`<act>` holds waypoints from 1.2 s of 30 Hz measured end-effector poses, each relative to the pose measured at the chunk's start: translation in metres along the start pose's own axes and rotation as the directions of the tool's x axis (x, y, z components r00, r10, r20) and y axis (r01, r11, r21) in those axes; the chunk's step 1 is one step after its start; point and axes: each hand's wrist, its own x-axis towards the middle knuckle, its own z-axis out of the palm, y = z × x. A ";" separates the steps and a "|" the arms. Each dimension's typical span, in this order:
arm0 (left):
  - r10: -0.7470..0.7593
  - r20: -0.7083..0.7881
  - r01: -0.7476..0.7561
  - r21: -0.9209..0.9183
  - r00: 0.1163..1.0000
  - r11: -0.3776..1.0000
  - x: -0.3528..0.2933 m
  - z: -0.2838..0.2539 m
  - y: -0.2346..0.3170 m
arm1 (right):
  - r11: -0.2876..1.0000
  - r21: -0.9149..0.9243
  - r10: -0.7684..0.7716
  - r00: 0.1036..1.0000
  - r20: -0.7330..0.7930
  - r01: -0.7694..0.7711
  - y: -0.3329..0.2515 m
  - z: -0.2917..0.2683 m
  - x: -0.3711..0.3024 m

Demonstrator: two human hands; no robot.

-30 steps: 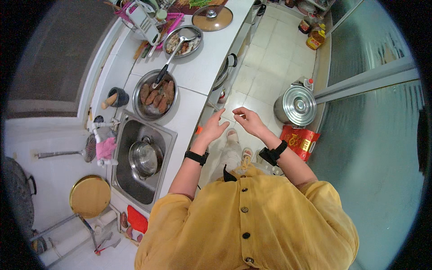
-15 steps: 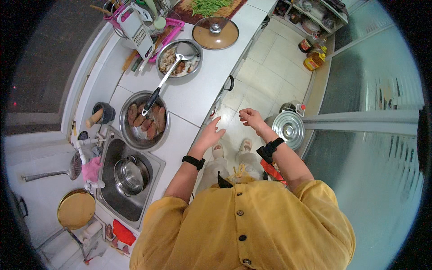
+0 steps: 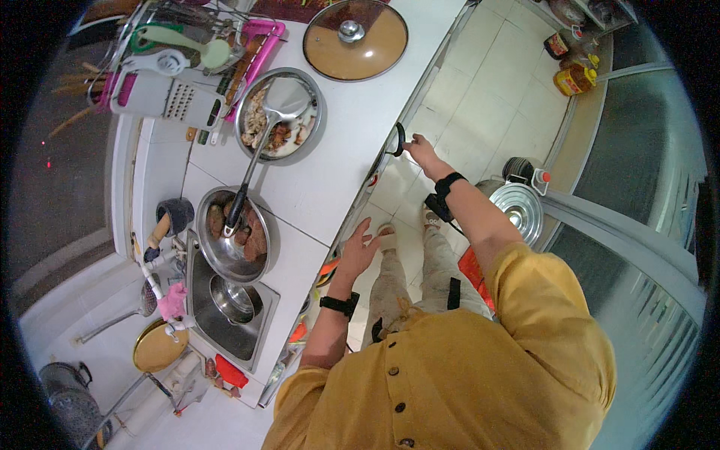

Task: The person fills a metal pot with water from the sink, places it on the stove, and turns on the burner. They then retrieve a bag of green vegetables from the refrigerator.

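Observation:
My right hand [image 3: 424, 154] is at a black curved handle [image 3: 399, 140] that sticks out from the counter's front. Its thumb and fingers close on the handle's outer side. My left hand [image 3: 359, 251] hangs beside the counter's front edge, fingers apart, holding nothing. On the white counter [image 3: 300, 217], left of my hands, a steel bowl [image 3: 264, 266] holds brown, elongated pieces of food. Beyond it, another steel bowl [image 3: 319, 112] contains chopped food and white liquid. A spatula [image 3: 259, 154] with a black grip lies across both bowls.
A glass lid [image 3: 360, 56] lies on the far counter beside a pink rack [image 3: 262, 56] of utensils. At left, a sink [image 3: 259, 337] holds a steel pot [image 3: 234, 304]. Right of my legs stands a round steel lid [image 3: 519, 210]; oil bottles [image 3: 576, 81] stand farther off.
My right hand has moved forward to the black handle. My left hand stays low by the counter edge, its fingers still spread. The whole view has shifted and turned.

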 end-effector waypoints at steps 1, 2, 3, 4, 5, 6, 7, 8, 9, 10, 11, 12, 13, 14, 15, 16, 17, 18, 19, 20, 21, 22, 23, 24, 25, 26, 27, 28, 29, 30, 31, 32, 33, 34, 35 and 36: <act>-0.031 -0.008 0.031 -0.009 0.999 0.999 0.002 0.003 -0.002 | 0.999 0.043 0.012 0.999 0.042 -0.014 0.000 0.002 0.010; -0.061 -0.017 0.061 -0.030 0.998 0.998 0.003 0.005 -0.004 | 0.996 0.087 0.029 0.996 0.086 -0.037 0.000 0.004 0.021; -0.075 -0.031 0.074 -0.032 0.997 0.997 0.004 0.007 -0.006 | 0.989 0.123 0.069 0.991 0.115 -0.083 0.001 0.008 0.027; -0.085 -0.045 0.083 -0.045 0.995 0.996 0.005 0.009 -0.007 | 0.981 0.185 0.038 0.990 0.133 -0.062 0.002 0.012 0.032; -0.086 -0.061 0.082 -0.067 0.994 0.994 0.006 0.010 -0.009 | 0.969 0.239 0.028 0.991 0.134 -0.059 0.002 0.016 0.036; -0.101 -0.068 0.096 -0.064 0.993 0.993 0.006 0.011 -0.011 | 0.954 0.293 0.019 0.991 0.135 -0.058 0.002 0.021 0.038; -0.108 -0.076 0.103 -0.070 0.991 0.992 0.006 0.012 -0.014 | 0.942 0.324 0.051 0.991 0.125 -0.089 0.002 0.024 0.039; -0.115 -0.082 0.107 -0.092 0.990 0.990 0.006 0.013 -0.016 | 0.966 0.252 0.036 0.992 0.124 -0.066 0.002 0.025 0.041; -0.112 -0.089 0.107 -0.066 0.990 0.992 0.006 0.013 -0.019 | 0.945 0.302 0.068 0.977 0.202 -0.128 0.002 0.024 0.040; -0.107 -0.095 0.102 -0.056 0.990 0.993 0.006 0.013 -0.021 | 0.920 0.329 0.120 0.953 0.279 -0.212 0.003 0.023 0.038; -0.102 -0.101 0.098 -0.047 0.990 0.994 0.006 0.013 -0.024 | 0.889 0.348 0.167 0.920 0.355 -0.296 0.005 0.020 0.035; -0.114 -0.103 0.110 -0.038 0.988 0.993 0.005 0.013 -0.025 | 0.893 0.305 0.225 0.915 0.334 -0.331 0.007 0.020 0.032; -0.122 -0.105 0.119 -0.030 0.987 0.992 0.006 0.012 -0.026 | 0.870 0.324 0.260 0.904 0.340 -0.372 0.009 0.019 0.027; -0.125 -0.107 0.122 -0.037 0.986 0.992 0.005 0.013 -0.026 | 0.846 0.354 0.273 0.894 0.355 -0.399 0.014 0.017 0.021; -0.121 -0.111 0.119 -0.024 0.986 0.993 0.006 0.013 -0.025 | 0.822 0.372 0.306 0.885 0.350 -0.431 0.017 0.014 0.015; -0.114 -0.113 0.112 -0.024 0.987 0.993 0.005 0.013 -0.024 | 0.773 0.447 0.269 0.871 0.410 -0.449 0.023 0.006 0.008; -0.106 -0.115 0.104 -0.023 0.988 0.994 0.005 0.013 -0.023 | 0.772 0.465 0.230 0.873 0.431 -0.433 0.026 0.001 0.003; -0.105 -0.118 0.102 -0.035 0.987 0.994 0.006 0.012 -0.020 | 0.777 0.455 0.254 0.878 0.407 -0.435 0.030 -0.005 -0.002; -0.107 -0.119 0.101 -0.049 0.987 0.994 0.006 0.012 -0.018 | 0.782 0.451 0.262 0.883 0.391 -0.431 0.033 -0.011 -0.007; -0.107 -0.119 0.100 -0.062 0.987 0.993 0.006 0.013 -0.016 | 0.773 0.458 0.247 0.873 0.421 -0.439 0.036 -0.018 -0.013; -0.105 -0.116 0.099 -0.055 0.988 0.994 0.006 0.012 -0.014 | 0.764 0.456 0.264 0.866 0.425 -0.456 0.040 -0.026 -0.018; -0.101 -0.112 0.096 -0.049 0.988 0.994 0.006 0.013 -0.011 | 0.758 0.454 0.279 0.862 0.423 -0.468 0.044 -0.035 -0.026; -0.096 -0.108 0.092 -0.043 0.989 0.995 0.006 0.013 -0.009 | 0.754 0.446 0.308 0.859 0.409 -0.482 0.048 -0.045 -0.033; -0.091 -0.108 0.085 -0.056 0.990 0.995 0.006 0.014 -0.007 | 0.712 0.499 0.311 0.859 0.406 -0.494 0.053 -0.055 -0.042; -0.083 -0.105 0.079 -0.047 0.991 0.996 0.006 0.015 -0.006 | 0.716 0.497 0.301 0.858 0.416 -0.491 0.057 -0.064 -0.049; -0.071 -0.103 0.066 -0.049 0.992 0.997 0.006 0.016 -0.005 | 0.715 0.497 0.298 0.858 0.419 -0.491 0.062 -0.070 -0.055; -0.050 -0.108 0.044 -0.063 0.993 0.997 0.006 0.017 -0.005 | 0.706 0.513 0.276 0.856 0.437 -0.489 0.066 -0.075 -0.059; -0.048 -0.113 0.044 -0.043 0.992 0.998 0.005 0.018 -0.006 | 0.699 0.513 0.288 0.853 0.436 -0.498 0.071 -0.075 -0.061; -0.037 -0.124 0.033 -0.035 0.992 0.999 0.006 0.018 -0.007 | 0.691 0.516 0.300 0.850 0.432 -0.506 0.076 -0.074 -0.060; -0.026 -0.132 0.023 -0.027 0.991 0.999 0.007 0.019 -0.008 | 0.682 0.520 0.314 0.848 0.427 -0.515 0.082 -0.075 -0.059; -0.017 -0.143 0.013 -0.029 0.990 0.999 0.009 0.019 -0.009 | 0.680 0.525 0.302 0.848 0.436 -0.512 0.087 -0.075 -0.057; -0.008 -0.153 0.003 -0.031 0.988 1.000 0.011 0.017 -0.010 | 0.677 0.531 0.289 0.847 0.446 -0.510 0.092 -0.076 -0.054; -0.023 -0.155 0.017 -0.042 0.988 0.999 0.013 0.016 -0.011 | 0.675 0.534 0.296 0.851 0.435 -0.508 0.096 -0.078 -0.052; -0.006 -0.160 0.003 -0.018 0.987 1.000 0.014 0.015 -0.011 | 0.685 0.522 0.281 0.846 0.454 -0.507 0.100 -0.079 -0.050; -0.012 -0.157 0.011 -0.005 0.988 1.000 0.015 0.015 -0.011 | 0.697 0.508 0.285 0.846 0.451 -0.506 0.103 -0.082 -0.048; -0.011 -0.159 0.011 -0.006 0.987 1.000 0.018 0.014 -0.010 | 0.708 0.483 0.321 0.845 0.428 -0.514 0.104 -0.084 -0.046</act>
